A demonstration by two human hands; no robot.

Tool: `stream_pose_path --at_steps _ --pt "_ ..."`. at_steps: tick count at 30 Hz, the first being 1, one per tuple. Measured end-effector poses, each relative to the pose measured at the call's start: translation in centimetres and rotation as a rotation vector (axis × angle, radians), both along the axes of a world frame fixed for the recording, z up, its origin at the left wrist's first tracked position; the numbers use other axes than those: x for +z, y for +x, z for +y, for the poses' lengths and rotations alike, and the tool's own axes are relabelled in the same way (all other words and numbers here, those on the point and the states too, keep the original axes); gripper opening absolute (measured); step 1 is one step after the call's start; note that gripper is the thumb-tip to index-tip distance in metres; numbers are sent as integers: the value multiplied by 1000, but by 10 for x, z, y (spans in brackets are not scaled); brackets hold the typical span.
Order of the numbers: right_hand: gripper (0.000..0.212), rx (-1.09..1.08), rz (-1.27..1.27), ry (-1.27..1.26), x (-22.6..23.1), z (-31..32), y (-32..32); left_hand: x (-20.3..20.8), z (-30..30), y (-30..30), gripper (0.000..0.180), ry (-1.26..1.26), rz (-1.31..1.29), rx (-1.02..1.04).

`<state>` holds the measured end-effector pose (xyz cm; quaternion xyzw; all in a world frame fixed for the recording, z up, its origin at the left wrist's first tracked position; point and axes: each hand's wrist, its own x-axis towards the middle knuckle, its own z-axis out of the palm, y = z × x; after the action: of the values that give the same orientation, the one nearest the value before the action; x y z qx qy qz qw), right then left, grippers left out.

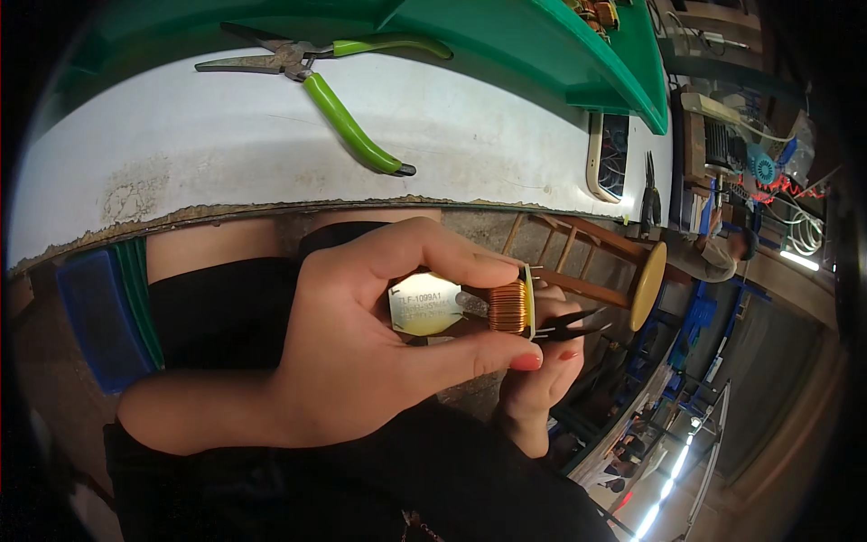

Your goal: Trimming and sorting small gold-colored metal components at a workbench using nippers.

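Note:
My left hand (379, 316) holds a small copper-wound coil component (508, 307) between thumb and fingers, over my lap. A pale plate with printed marks faces up on the component, and thin metal pins stick out from its right side. Behind it, my right hand (539, 393) is closed and partly hidden by the left hand and the component. A dark tool with two pointed tips (573, 323) shows by the pins at the right hand's fingers; its grip is hidden, and I cannot tell its exact kind.
Pliers with green handles (339, 113) lie open on the worn white table (470, 135). A green tray (506, 54) runs along its back. A phone (610, 155) and a dark pointed tool (650, 190) lie to the right. A wooden stool (648, 285) and a blue bin (101, 316) stand below; a person (709, 256) is beyond.

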<state>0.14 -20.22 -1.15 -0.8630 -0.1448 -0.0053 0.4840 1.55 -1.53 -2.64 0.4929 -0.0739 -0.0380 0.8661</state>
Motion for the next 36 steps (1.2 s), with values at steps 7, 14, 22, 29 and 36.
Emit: stream_pose_path --at_steps 7,14,22,29,36 --pt "38 94 -101 -138 -2 3 -3 -1 0 0 46 -21 17 -8" --pt "38 103 -154 -169 4 12 2 -1 4 1 46 5 -7 -7" --pt "39 124 -145 -153 6 11 5 1 2 -1 45 -1 12 -21" --pt "43 123 -210 -243 9 11 5 2 0 -2 42 -41 33 -54" --pt "48 126 -191 -300 7 5 3 -1 0 0 39 -41 -18 -37"
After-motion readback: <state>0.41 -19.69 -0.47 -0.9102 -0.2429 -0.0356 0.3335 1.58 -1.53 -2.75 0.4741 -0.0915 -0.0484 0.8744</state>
